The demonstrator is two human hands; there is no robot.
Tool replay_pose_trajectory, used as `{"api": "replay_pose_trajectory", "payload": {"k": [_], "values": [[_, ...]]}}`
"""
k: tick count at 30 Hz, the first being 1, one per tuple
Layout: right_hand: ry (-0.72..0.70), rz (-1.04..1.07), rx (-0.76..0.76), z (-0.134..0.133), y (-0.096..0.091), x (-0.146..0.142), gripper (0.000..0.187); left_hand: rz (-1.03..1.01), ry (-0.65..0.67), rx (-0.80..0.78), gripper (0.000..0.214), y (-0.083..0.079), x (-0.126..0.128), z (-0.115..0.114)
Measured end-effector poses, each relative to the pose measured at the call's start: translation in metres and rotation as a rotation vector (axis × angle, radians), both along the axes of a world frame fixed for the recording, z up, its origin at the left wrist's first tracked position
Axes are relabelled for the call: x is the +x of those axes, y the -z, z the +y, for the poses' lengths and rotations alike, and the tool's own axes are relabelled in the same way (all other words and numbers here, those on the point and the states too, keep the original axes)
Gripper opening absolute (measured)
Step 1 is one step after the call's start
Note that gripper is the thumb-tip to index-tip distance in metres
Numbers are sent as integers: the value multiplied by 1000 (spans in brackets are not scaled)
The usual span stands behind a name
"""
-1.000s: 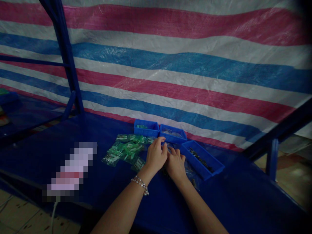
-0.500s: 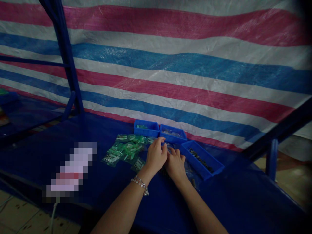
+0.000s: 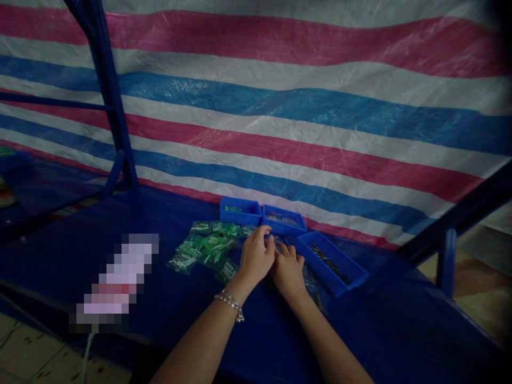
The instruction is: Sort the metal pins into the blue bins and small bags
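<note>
- Below the middle blue parts bin [image 3: 284,221], I have the left hand [image 3: 256,257] and right hand [image 3: 288,273] curled close together, fingertips nearly meeting; I cannot tell whether they grip anything.
- Left of that bin, green-marked plastic bags [image 3: 204,246] lie in a loose heap.
- Right of it, another blue bin [image 3: 331,272] holds dark slender parts.
- Pieces this small want slow, light fingertip pressure.

Three blue trays [image 3: 240,211], two hands [image 3: 256,257]
</note>
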State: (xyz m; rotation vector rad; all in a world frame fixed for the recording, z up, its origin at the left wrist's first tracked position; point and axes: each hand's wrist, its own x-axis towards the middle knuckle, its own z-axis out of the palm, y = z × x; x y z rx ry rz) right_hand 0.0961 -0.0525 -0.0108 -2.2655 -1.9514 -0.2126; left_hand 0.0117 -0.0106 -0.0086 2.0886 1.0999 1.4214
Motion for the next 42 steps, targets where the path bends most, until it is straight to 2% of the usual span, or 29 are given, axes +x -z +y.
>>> {"api": "replay_pose_trajectory", "payload": {"k": [6,23,29,42], "values": [[-16,-5,45,1,4,2,39,-2,1,-12,19,0,0,-1],[8,-5,-22,-1,-1,-1,39,8,1,-1,20,-1,-1,-1],[-4,-4,18,0,1,0,39,-1,0,-9,20,0,0,0],[3,-6,6,1,4,2,40,-1,-3,-17,20,-1,0,0]]}}
